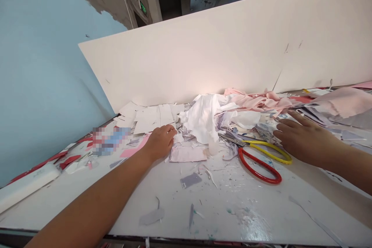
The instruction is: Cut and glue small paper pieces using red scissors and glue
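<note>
Scissors with red and yellow looped handles [243, 144] lie unheld; left of them, loose white fabric [202, 120] remains heaped, left hand [161, 142] curled, grip unclear; right of them, right hand [303, 136] spreads wide.

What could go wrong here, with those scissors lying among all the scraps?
The scissors lie near the right hand, blades pointing into the scraps, so reaching in might nick a finger. The white cloth lies bunched over other pieces, which could get overlooked or mixed up. Loose bits like the grey strip near the front edge of the table might get brushed off.
</note>
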Tool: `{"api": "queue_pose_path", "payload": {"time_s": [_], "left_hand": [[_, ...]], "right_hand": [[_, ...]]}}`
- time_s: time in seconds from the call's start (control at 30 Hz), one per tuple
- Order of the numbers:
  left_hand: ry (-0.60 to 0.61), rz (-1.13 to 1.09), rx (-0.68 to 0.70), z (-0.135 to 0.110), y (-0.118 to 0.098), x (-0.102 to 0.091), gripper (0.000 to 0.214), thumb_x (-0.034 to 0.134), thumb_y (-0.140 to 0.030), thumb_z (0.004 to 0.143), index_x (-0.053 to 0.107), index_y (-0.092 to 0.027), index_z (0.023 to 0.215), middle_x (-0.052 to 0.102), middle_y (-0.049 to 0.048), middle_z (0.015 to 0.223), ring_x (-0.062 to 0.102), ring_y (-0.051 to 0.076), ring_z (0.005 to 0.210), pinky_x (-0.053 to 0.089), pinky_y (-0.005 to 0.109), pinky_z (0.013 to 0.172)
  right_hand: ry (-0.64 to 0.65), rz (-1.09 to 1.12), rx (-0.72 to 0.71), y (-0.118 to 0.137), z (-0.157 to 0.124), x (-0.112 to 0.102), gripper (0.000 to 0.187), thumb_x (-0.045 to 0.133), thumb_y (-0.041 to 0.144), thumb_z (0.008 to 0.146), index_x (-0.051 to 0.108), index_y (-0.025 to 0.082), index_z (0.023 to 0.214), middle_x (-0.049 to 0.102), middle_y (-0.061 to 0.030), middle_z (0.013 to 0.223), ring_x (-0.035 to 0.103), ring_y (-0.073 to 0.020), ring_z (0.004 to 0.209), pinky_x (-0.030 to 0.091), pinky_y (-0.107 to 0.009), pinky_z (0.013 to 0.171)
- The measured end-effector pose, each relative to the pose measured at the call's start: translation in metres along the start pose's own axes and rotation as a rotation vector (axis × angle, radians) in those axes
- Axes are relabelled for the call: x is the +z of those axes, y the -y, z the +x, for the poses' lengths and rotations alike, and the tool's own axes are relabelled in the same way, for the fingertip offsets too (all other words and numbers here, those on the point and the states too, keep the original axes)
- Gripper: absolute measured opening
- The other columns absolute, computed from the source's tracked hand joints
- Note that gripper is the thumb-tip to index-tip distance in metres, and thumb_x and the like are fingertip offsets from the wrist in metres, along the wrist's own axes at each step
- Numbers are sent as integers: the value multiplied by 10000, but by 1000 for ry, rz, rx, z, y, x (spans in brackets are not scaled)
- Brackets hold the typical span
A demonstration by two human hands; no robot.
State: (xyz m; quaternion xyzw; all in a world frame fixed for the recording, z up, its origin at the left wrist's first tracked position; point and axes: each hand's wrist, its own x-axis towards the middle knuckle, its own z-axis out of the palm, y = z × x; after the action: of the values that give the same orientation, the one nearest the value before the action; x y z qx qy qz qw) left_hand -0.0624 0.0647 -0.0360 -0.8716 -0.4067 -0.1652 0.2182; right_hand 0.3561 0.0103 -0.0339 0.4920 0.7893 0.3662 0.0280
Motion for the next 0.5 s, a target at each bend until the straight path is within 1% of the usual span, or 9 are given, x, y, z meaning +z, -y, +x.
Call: {"api": "queue_pose_path", "payload": {"time_s": [0.07,0.13,0.2,0.27,0.33,0.4,0.43,0.5], "left_hand": [[6,4,17,0,-2,-1,257,375,-119,772,564,-176,936,571,88,1014,542,192,858,410,342,730],[7,-2,22,0,-2,-1,257,378,-114,769,563,-180,933,571,88,1015,541,197,878,407,340,729],[6,-10,20,-1,-3,-1,256,381,-112,766,563,-186,930,570,87,1016,541,200,894,404,340,736],[2,-15,18,-1,-2,-1,255,383,-113,765,563,-185,930,569,87,1015,542,199,894,402,341,743],[1,-21,18,-1,-2,-1,257,380,-117,767,564,-181,935,571,87,1010,541,196,886,401,341,746],[2,-25,18,-1,-3,-2,263,374,-118,772,565,-181,940,573,87,1007,540,193,882,399,338,744],[4,-25,18,-1,-3,-3,265,371,-119,774,566,-181,941,575,87,1006,539,192,880,398,337,743],[4,-21,19,-2,-3,-4,263,367,-122,777,568,-178,936,577,88,1004,539,192,878,396,335,742]], "right_hand": [[19,24,47,3,8,-12,166,478,138,701,623,208,660,617,-121,763,556,-291,861,230,-448,1023],[36,65,79,7,18,-23,167,463,137,712,607,203,659,606,-118,757,547,-277,824,285,-438,971],[46,153,96,11,30,-32,161,456,134,717,600,188,668,599,-117,760,537,-274,824,320,-437,918],[50,275,132,14,45,-36,154,452,145,725,600,174,688,594,-123,789,526,-281,857,365,-428,842],[40,359,176,15,62,-34,179,437,169,752,612,165,785,595,-124,880,515,-278,917,396,-400,796],[15,415,255,12,81,-27,262,405,191,798,586,157,984,575,-125,1027,495,-261,1007,405,-376,821],[-1,443,313,9,91,-22,312,376,204,830,538,142,1090,540,-141,1113,467,-263,1066,405,-377,840],[-9,484,458,2,112,-12,346,345,218,868,483,101,1163,507,-189,1147,460,-294,1083,415,-437,826]]}}
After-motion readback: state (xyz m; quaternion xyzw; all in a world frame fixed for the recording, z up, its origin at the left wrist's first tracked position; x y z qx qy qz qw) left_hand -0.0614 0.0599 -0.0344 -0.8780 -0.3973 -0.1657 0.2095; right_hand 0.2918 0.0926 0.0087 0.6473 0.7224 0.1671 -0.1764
